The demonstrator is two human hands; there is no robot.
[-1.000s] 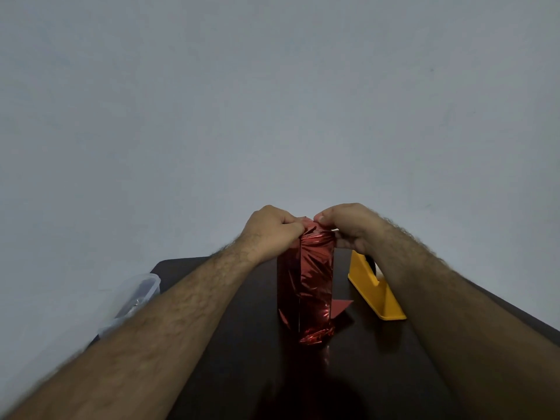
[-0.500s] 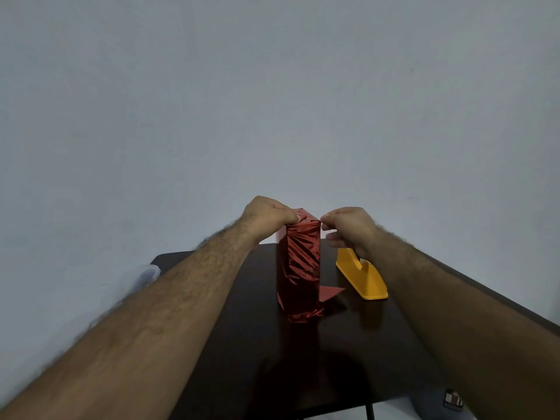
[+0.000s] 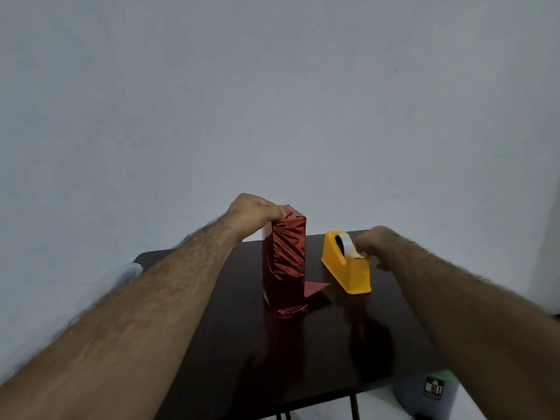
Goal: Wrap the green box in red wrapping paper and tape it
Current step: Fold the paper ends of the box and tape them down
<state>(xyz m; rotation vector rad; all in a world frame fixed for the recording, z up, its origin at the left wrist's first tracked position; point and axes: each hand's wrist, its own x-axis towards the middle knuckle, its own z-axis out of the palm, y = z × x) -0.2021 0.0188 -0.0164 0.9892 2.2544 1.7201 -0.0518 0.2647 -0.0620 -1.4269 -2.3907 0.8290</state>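
The box [image 3: 285,262], fully covered in red wrapping paper, stands upright near the middle of the dark worktop [image 3: 318,353]. A moment ago both hands were pinching the folded paper at its top; now the right hand [image 3: 374,242] has left it and reached to the yellow tape dispenser [image 3: 347,265] just beside the box, its fingers curled at the loose end of the tape [image 3: 348,248], though whether that grip has actually closed on the tape cannot be told. The left hand [image 3: 253,212] stays on top, its grip curled over the top edge, thumb pressing the fold flat. The top fold looks ready for taping. A loose red flap [image 3: 315,287] sticks out at the base.
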